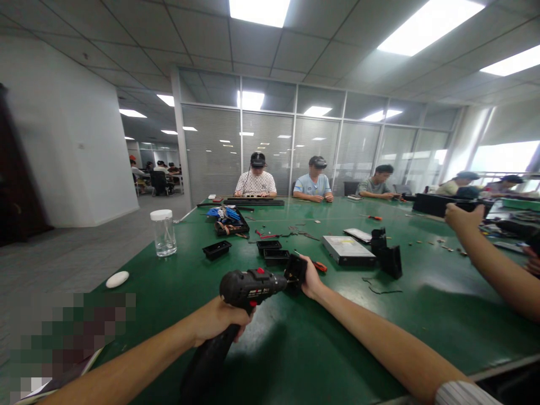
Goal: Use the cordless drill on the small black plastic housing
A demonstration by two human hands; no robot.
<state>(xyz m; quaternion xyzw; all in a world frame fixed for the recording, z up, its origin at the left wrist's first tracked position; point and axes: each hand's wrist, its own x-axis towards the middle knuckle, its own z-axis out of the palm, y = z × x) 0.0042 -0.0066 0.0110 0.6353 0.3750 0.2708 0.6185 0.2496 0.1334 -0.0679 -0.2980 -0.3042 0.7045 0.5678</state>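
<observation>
My left hand [225, 319] is wrapped round the grip of a black cordless drill [248, 286] with red buttons. The drill points right, its front end against a small black plastic part [296, 271]. Holding that part up from the right side is my right hand [311, 278], fingers closed on its edge. Whether the bit sits inside the part cannot be made out. Just behind lie black plastic trays [276, 257] and a screwdriver [319, 266] with an orange handle, partly hidden by my right hand.
A silver disc drive [348, 251] and black plastic pieces [390, 260] lie to the right. A lidded jar [163, 233] and white oval object [117, 279] stand near the left edge. A co-worker's arm [493, 264] reaches in from the right. Several people sit across the green table [358, 337].
</observation>
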